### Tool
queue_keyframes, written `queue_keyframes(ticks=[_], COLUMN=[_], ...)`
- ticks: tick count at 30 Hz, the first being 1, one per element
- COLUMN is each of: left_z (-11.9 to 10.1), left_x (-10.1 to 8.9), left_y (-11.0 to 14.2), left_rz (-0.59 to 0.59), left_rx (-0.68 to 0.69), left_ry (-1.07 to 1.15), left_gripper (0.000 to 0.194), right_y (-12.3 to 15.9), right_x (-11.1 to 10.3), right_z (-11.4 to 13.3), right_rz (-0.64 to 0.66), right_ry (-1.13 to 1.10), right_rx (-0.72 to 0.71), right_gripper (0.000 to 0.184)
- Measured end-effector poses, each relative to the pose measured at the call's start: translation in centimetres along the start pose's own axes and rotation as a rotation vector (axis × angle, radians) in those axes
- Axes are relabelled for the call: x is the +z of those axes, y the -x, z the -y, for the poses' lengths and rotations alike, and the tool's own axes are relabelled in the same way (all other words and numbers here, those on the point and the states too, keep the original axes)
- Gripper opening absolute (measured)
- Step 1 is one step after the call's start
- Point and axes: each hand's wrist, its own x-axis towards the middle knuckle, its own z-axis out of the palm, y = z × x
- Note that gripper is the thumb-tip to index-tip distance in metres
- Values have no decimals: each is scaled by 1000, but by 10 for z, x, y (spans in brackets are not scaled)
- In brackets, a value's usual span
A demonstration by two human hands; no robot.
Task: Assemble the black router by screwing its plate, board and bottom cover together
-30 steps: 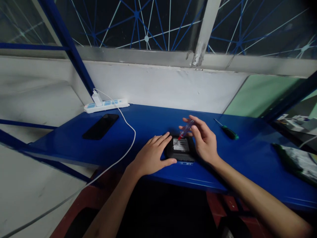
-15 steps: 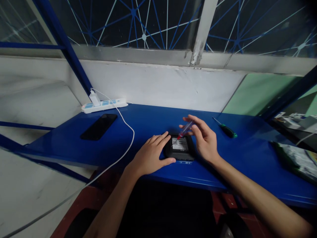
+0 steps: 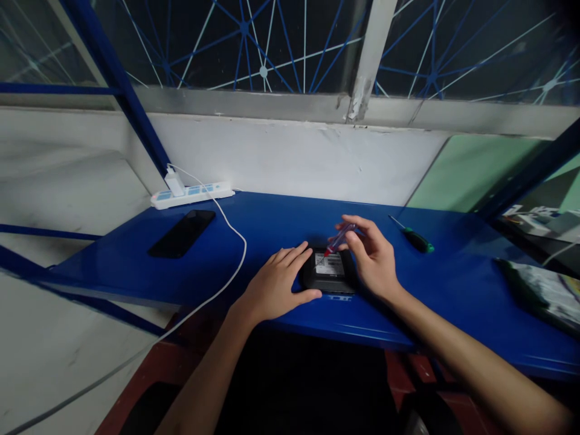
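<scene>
A small black rectangular device [image 3: 328, 283] with a white printed label [image 3: 333, 263] lies flat in front of me. My left hand [image 3: 276, 283] braces its left side, the fingertips at the far left corner and the thumb along the near edge. Between the thumb and fingers of my right hand [image 3: 374, 254] is a screwdriver [image 3: 338, 240] with a clear purplish handle and red collar. It slants down to the left, its thin shaft over the label's left part. Whether the tip sits in a screw is too small to tell.
Right of my hand lies a green-handled screwdriver [image 3: 417, 240] on the blue table [image 3: 281, 211]. A black phone [image 3: 182, 233] and a white power strip [image 3: 193, 194] are at the left. A white cable [image 3: 235, 266] crosses the table. A plastic bag [image 3: 544, 290] lies far right.
My right-hand fingers have shifted slightly on the screwdriver handle, which stays over the same spot. My left hand and the device have hardly moved.
</scene>
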Motion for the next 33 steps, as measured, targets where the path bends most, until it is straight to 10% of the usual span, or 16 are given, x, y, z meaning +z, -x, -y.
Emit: queue_keyframes(ticks=[33], left_z=[-1], left_x=[0], left_y=[0], left_rz=[1], left_rx=[11], left_ry=[-9], left_gripper=[81], right_y=[-3], right_x=[-4], right_z=[-6], right_rz=[-3], right_ry=[7], right_rx=[48], right_gripper=[41])
